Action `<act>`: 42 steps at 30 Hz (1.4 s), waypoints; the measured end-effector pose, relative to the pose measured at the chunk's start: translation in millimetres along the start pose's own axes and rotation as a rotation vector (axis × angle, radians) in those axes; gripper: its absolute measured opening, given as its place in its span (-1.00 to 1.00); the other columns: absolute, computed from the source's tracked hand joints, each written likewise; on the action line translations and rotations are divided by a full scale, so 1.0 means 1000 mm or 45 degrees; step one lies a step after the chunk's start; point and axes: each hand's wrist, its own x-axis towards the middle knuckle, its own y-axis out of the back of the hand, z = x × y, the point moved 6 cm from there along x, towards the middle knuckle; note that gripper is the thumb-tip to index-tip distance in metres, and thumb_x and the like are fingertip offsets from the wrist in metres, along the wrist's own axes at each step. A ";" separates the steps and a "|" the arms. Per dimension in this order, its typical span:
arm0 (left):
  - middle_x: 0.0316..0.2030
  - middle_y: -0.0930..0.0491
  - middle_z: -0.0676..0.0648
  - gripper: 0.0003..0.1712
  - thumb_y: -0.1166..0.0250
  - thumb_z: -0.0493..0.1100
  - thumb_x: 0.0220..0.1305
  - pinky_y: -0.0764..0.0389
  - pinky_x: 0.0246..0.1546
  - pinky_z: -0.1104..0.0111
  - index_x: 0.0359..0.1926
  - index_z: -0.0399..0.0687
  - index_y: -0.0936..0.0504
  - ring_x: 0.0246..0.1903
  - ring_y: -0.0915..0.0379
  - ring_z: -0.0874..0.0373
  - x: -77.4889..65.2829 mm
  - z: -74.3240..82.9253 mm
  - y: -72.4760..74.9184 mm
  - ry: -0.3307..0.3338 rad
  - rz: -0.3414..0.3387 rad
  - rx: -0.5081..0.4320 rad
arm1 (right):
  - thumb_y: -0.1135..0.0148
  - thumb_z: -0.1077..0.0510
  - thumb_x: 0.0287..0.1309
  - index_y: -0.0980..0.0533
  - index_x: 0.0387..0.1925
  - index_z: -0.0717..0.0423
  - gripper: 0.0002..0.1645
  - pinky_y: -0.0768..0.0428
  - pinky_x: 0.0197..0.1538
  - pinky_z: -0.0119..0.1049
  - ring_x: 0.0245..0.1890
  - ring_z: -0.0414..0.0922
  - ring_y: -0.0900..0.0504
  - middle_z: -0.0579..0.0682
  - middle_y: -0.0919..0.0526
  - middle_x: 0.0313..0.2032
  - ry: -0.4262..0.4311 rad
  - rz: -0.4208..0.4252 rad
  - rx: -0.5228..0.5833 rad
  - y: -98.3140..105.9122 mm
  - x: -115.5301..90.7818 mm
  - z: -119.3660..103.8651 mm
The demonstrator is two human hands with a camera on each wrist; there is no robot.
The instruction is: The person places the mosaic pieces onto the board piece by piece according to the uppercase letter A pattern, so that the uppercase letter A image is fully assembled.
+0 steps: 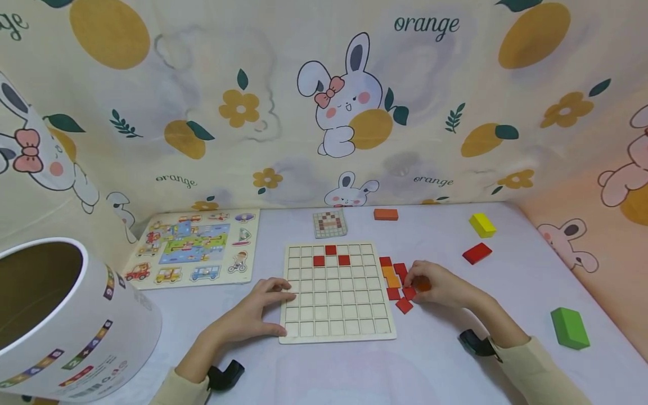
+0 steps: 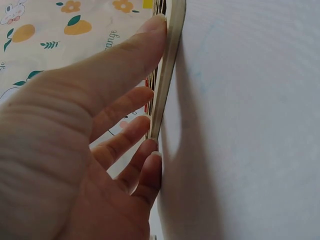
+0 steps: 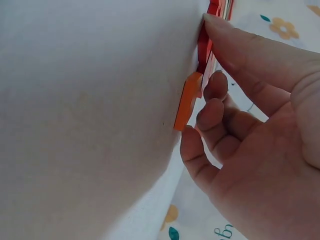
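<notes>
A pale wooden grid board (image 1: 334, 292) lies in front of the person, with three red square tiles (image 1: 331, 250) in its upper rows. At the board's left edge is the left hand (image 1: 248, 315); its thumb and extended fingers touch that edge, spread apart. The right hand (image 1: 437, 286) is over the small pile of tiles beside the board's right edge. Its thumb and index finger pinch a red square tile (image 3: 204, 44). An orange tile (image 3: 187, 102) stands out near its curled lower fingers. More red tiles (image 1: 404, 305) and orange tiles (image 1: 391, 277) lie between hand and board.
Behind the board lie a small pattern card (image 1: 329, 224) and an orange block (image 1: 386, 214). A picture puzzle (image 1: 194, 247) is at back left, a large white tub (image 1: 121, 337) at front left. Yellow (image 1: 482, 225), red (image 1: 477, 253) and green blocks (image 1: 570, 328) stand right.
</notes>
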 end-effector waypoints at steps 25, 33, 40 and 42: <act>0.29 -0.32 0.00 -0.20 -0.55 0.13 -0.02 -0.25 0.30 -0.07 0.26 -0.04 -0.57 0.29 -0.13 0.01 0.001 0.002 -0.004 -0.030 -0.001 0.001 | -0.24 0.35 0.29 -0.56 -0.11 0.28 -0.85 -0.67 -0.24 -0.24 -0.37 0.05 -0.63 0.04 -0.59 -0.26 0.240 -0.065 0.290 -0.008 0.064 -0.070; 0.30 -0.31 0.00 -0.20 -0.54 0.15 -0.01 -0.24 0.30 -0.09 0.25 -0.02 -0.58 0.30 -0.14 -0.01 -0.002 -0.002 0.000 -0.027 0.013 0.016 | -0.21 0.43 0.25 -0.59 -0.12 0.30 -0.82 -0.60 -0.23 -0.30 -0.35 -0.10 -0.57 0.04 -0.53 -0.34 0.347 -0.206 0.279 -0.047 0.143 -0.109; 0.30 -0.32 -0.02 -0.22 -0.53 0.15 0.01 -0.25 0.29 -0.11 0.25 -0.03 -0.58 0.29 -0.14 -0.01 -0.001 0.000 0.001 -0.044 0.008 0.002 | -0.27 0.44 0.18 -0.63 -0.21 0.30 -0.85 -0.47 -0.30 -0.42 -0.40 -0.18 -0.46 0.00 -0.57 -0.41 0.395 -0.206 0.174 -0.068 0.166 -0.133; 0.30 -0.31 -0.02 -0.22 -0.53 0.16 0.01 -0.25 0.29 -0.11 0.25 -0.02 -0.58 0.30 -0.14 -0.01 0.000 0.001 0.001 -0.047 0.004 0.001 | -0.27 0.46 0.16 -0.65 -0.23 0.30 -0.86 -0.48 -0.32 -0.43 -0.41 -0.18 -0.47 0.01 -0.57 -0.43 0.390 -0.211 0.158 -0.070 0.167 -0.137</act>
